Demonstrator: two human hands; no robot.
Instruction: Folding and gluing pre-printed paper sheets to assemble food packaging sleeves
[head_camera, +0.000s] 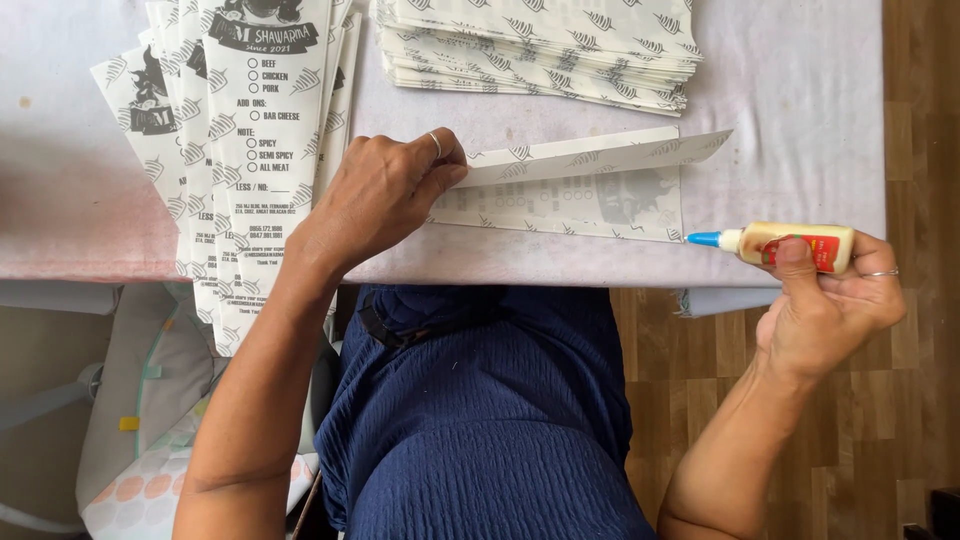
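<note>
Thin white paper, printed in grey, lies under my left hand (385, 200): a half-folded paper sleeve (575, 195) lying lengthwise across the pale table (800, 110), its upper flap lifted a little along the fold. My left fingers are pressed together flat on the sleeve's left end, pinning it down. My right hand (835, 300) is closed around a small cream glue bottle (790, 246) with a red label, thumb on top, its blue nozzle (703, 239) pointing left and sitting just beside the sleeve's lower right corner. I judge the paper to be very light and limp, easy to crease or slide, so it is best held flat at one end with the palm, not pinched; the bottle looks soft enough to squeeze at its middle. To the left, a fanned stack of flat printed sheets (250, 150) overhangs the table edge. Above, a neat pile of finished sleeves (540, 45) rests near the far edge. My blue dress (480, 420) fills the lower view, with wooden floor (900, 400) at right.
</note>
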